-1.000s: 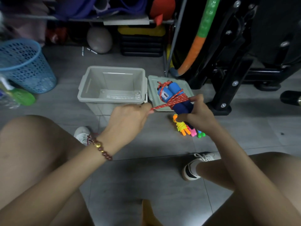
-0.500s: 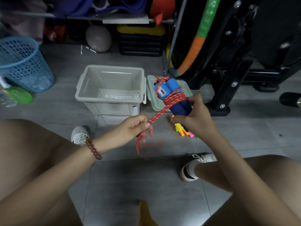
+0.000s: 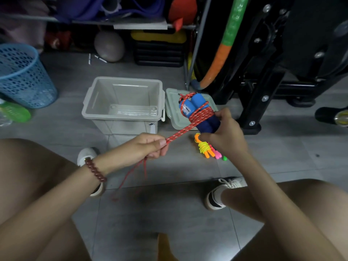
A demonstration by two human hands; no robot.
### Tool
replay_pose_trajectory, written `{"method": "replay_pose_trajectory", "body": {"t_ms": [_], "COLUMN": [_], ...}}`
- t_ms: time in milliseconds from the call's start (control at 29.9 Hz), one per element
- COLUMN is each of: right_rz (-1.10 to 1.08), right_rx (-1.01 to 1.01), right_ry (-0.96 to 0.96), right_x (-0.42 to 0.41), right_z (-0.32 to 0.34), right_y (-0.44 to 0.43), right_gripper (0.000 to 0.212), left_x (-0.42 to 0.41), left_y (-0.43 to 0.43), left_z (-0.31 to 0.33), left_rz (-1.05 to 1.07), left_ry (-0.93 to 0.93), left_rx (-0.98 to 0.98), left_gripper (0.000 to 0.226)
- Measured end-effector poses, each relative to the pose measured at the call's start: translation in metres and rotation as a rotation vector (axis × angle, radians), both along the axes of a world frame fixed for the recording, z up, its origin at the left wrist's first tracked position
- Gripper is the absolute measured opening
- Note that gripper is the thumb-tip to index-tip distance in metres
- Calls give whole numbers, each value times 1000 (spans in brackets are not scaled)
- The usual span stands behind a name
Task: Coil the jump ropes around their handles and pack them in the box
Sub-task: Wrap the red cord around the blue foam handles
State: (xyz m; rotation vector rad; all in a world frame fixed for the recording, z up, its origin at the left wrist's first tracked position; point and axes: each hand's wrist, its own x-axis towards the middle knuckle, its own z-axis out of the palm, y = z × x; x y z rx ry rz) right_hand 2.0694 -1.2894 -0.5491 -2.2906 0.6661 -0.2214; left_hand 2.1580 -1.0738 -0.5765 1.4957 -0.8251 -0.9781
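Red cord (image 3: 185, 129) flecked with white runs taut across the middle of my view, from the left hand (image 3: 145, 147) up to the pair of blue foam handles (image 3: 200, 113) in the right hand (image 3: 227, 137). I see several turns of it wound round the two handles, which lie side by side and tilt away from me. The right hand grips their lower, darker ends, fingers curled round them and thumb up against the wraps. The left hand pinches the cord between thumb and curled fingers; below it the loose end hangs toward the floor in a blurred loop. A bead bracelet (image 3: 95, 169) sits on that wrist. The grey plastic box (image 3: 88, 102) stands open on the tiled floor beyond the hands, with its lid (image 3: 172, 112) lying flat just beside its right wall. From my angle the handles sit over that lid, held in the air, not in the box. A second jump rope (image 3: 204, 147), with yellow cord coiled round orange, pink and green handles, lies on the floor just under the right hand. A blue mesh basket (image 3: 24, 78) stands well off to the left, near a green bottle (image 3: 16, 112).
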Motion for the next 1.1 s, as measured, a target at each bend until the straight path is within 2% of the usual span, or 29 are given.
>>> {"method": "replay_pose_trajectory", "body": {"t_ms": [134, 301, 401, 534, 568, 635, 701, 768, 835, 902, 1002, 1102], "right_rz": [-27, 36, 65, 93, 121, 222, 366, 559, 755, 897, 939, 921], "right_rx": [-7, 112, 338, 698, 785, 978, 1156, 1233, 1109, 820, 469, 219], "right_ry": [-29, -57, -78, -97, -93, -117, -153, -91, 71, 269, 540, 629], "right_x": [0, -5, -7, -15, -17, -20, -21, -22, -23, -27, -31, -26], "right_z": [1, 16, 23, 32, 34, 32, 28, 29, 31, 30, 18, 2], "right_y": [-4, -1, 0, -4, -4, -4, -10, -15, -15, -6, 16, 36], "right_gripper": [52, 51, 51, 66, 64, 55, 62, 71, 59, 53, 52, 53], "left_x": [-10, 7, 15, 28, 31, 35, 35, 37, 45, 55, 65, 65], "left_y": [-11, -12, -8, -3, -2, -2, -5, -5, -2, 3, 5, -2], "left_z": [-16, -34, -45, -52, -54, -58, -65, -71, -71, -63, -44, -22], "left_rz": [18, 98, 114, 162, 163, 156, 103, 37, 62, 70, 82, 133], "left_ry": [89, -6, -78, -150, -154, -165, -228, -350, -408, -549, -960, -1300], "left_rx": [25, 38, 26, 48, 52, 87, 184, 306, 355, 357, 454, 384], "left_gripper": [30, 28, 26, 24, 24, 22, 22, 26, 17, 19, 15, 14]}}
